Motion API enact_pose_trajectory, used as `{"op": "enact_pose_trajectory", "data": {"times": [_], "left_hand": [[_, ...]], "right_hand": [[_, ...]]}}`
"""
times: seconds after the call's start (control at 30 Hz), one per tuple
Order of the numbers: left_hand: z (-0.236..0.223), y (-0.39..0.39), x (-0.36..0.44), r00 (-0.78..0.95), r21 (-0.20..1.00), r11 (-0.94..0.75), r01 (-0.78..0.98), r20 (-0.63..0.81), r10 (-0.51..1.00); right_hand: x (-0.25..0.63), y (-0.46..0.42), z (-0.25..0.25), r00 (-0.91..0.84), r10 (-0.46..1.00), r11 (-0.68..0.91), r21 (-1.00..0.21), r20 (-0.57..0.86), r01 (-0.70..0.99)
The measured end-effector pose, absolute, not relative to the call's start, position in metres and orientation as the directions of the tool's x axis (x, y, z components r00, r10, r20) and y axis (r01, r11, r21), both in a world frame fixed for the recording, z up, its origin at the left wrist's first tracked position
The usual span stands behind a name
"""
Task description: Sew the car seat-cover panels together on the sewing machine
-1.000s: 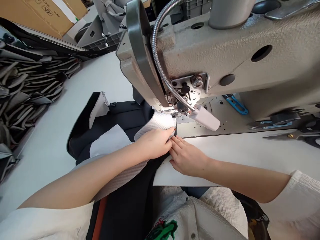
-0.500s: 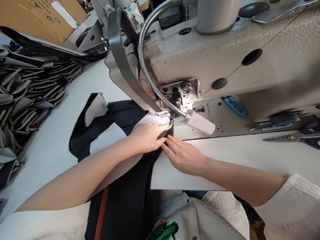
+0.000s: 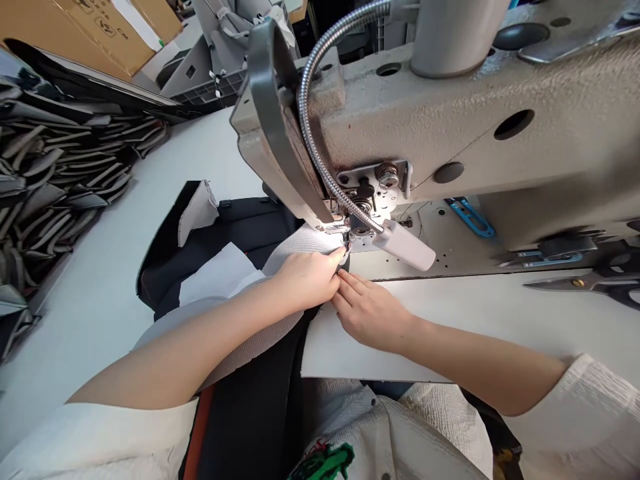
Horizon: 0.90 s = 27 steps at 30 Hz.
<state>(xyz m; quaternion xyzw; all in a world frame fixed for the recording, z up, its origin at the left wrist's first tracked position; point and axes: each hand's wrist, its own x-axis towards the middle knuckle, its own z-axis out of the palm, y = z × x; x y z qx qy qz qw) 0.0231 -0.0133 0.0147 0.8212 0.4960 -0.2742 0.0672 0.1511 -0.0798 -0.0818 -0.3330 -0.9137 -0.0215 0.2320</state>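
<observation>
A sewing machine [image 3: 430, 127] stands over a dark fabric piece [image 3: 250, 393] with a grey mesh layer [image 3: 295, 250] on it. Right in front of the needle area, my left hand [image 3: 313, 273] is closed on the edge of the fabric, thumb and fingers pinched together. My right hand [image 3: 373, 310] touches the left fingertips, its own fingers pressed together at the same fabric edge. What lies between the fingertips is mostly hidden. A white lamp head [image 3: 405, 245] on a flexible metal hose [image 3: 310, 120] lights the spot. The fabric hangs over the table's front edge toward my lap.
Black scissors [image 3: 580, 283] lie at the right, near blue-handled thread snips [image 3: 550, 259]. Another blue tool [image 3: 470, 217] rests on the machine bed. Stacked cut pieces [image 3: 65, 180] fill the left side. A cardboard box [image 3: 95, 33] and a grey crate [image 3: 200, 80] stand behind.
The fabric edge under my left hand has shifted slightly toward the needle, and the left hand has turned over it. My right hand stays beside it. The whole view has shifted a little.
</observation>
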Motion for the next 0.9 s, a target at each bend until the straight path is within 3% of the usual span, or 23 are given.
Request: {"op": "enact_pose_trajectory", "data": {"times": [0.67,0.9], "left_hand": [[0.016,-0.014,0.025,0.341,-0.121,-0.453,0.883,-0.499,0.797],[0.016,-0.012,0.024,0.365,-0.114,-0.478,0.871,-0.500,0.785]], "right_hand": [[0.152,-0.080,-0.074,-0.631,0.662,0.742,-0.231,0.405,0.630],[0.152,-0.079,-0.073,-0.633,0.652,0.746,-0.201,0.418,0.635]]}}
